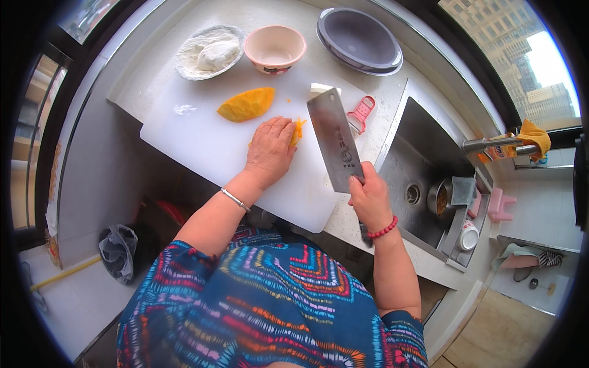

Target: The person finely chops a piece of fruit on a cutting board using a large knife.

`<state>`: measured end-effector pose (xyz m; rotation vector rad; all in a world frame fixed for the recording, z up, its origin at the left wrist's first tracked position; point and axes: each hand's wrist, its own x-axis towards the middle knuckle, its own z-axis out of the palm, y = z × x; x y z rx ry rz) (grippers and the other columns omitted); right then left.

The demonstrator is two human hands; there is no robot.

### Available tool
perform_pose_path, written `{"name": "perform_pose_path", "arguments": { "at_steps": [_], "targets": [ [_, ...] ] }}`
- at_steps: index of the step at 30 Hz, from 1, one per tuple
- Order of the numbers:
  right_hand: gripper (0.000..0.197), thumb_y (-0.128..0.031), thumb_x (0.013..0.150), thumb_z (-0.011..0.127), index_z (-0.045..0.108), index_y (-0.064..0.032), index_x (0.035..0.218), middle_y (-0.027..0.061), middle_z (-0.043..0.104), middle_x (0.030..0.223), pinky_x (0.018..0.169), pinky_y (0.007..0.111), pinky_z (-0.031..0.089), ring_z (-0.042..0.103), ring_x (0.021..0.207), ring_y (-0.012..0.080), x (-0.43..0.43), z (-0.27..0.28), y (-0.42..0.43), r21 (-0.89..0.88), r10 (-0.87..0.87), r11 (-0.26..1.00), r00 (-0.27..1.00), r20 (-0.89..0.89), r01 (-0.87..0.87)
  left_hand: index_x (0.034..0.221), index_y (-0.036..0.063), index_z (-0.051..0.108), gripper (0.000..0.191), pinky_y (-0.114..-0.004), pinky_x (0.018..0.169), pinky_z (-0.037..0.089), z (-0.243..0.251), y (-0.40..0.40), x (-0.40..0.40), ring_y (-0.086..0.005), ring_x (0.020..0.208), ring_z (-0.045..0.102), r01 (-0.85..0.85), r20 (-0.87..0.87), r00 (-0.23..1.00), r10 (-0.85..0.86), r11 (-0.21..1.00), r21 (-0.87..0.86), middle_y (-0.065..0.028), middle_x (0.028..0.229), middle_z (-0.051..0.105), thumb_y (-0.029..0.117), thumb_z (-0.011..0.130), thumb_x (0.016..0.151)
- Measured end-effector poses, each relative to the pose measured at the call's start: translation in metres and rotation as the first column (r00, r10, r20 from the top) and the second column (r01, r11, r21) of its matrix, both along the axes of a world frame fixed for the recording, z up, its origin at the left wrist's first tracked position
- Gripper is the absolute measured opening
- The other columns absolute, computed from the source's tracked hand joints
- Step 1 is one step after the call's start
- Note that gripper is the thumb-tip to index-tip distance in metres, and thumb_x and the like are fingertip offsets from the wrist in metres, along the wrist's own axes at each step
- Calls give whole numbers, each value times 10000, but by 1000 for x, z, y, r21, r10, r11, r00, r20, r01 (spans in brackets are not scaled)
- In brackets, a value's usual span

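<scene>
My right hand (370,195) grips the handle of a Chinese cleaver (335,142), its broad steel blade raised above the right part of a white cutting board (193,147). On the board, my left hand (271,147) lies over cut orange pumpkin strips (298,132), fingers together. Most of that pile is hidden under the palm; a few thin ends stick out on the right. Just beyond my left hand sits a larger pumpkin wedge (247,105). Past the cleaver, a pale block (324,88) is partly covered by the blade, and a red-handled peeler (363,112) lies beside it.
Along the back stand a bowl of white flour with a lump in it (211,53), a pink-rimmed bowl (276,46) and a grey basin (361,39). A steel sink (400,161) with a metal bowl (439,198) is at right. A lined bin (118,253) stands lower left.
</scene>
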<state>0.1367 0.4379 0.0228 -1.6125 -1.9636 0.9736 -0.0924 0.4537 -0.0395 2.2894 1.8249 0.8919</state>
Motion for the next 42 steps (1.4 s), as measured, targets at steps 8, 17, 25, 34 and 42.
{"name": "perform_pose_path", "arguments": {
  "at_steps": [8, 17, 25, 34, 42],
  "targets": [
    [86, -75, 833, 529, 485, -77, 906, 138, 574, 782, 579, 443, 482, 593, 665, 354, -17, 29, 28, 280, 209, 885, 854, 476, -372, 1099, 45, 585, 385, -397, 956, 401, -2, 7, 4, -273, 1112, 505, 63, 11, 998, -64, 995, 84, -102, 1148, 573, 103, 654, 725],
    [128, -38, 818, 487, 473, -80, 938, 138, 567, 812, 585, 424, 502, 613, 675, 346, -34, 18, 31, 131, 257, 891, 721, 643, -435, 978, 29, 642, 242, -372, 922, 414, -3, 7, 5, -249, 1076, 519, 68, 9, 998, -70, 992, 103, -80, 1076, 583, 46, 575, 746],
    [129, -45, 826, 482, 462, -72, 951, 147, 579, 842, 585, 434, 510, 624, 698, 339, -34, 42, 22, 125, 243, 909, 747, 618, -399, 998, 43, 619, 254, -357, 946, 390, -7, 5, 3, -229, 1092, 499, 48, -22, 999, -46, 994, 93, -74, 1074, 579, 77, 514, 769],
    [120, -47, 825, 489, 460, -61, 941, 146, 568, 839, 576, 423, 512, 622, 686, 340, -47, 19, 18, 121, 221, 917, 736, 640, -381, 1007, 45, 613, 262, -358, 939, 394, -2, 5, 4, -239, 1070, 503, 58, -55, 997, -53, 994, 96, -78, 1061, 579, 76, 514, 766],
    [122, -32, 815, 488, 455, -63, 928, 157, 575, 810, 605, 430, 505, 617, 716, 351, -45, 40, 16, 76, 280, 908, 731, 622, -413, 1007, 22, 601, 268, -365, 932, 415, -8, 5, 3, -249, 1062, 512, 45, 1, 999, -45, 990, 130, -94, 1048, 580, 61, 515, 756]
  ]
}}
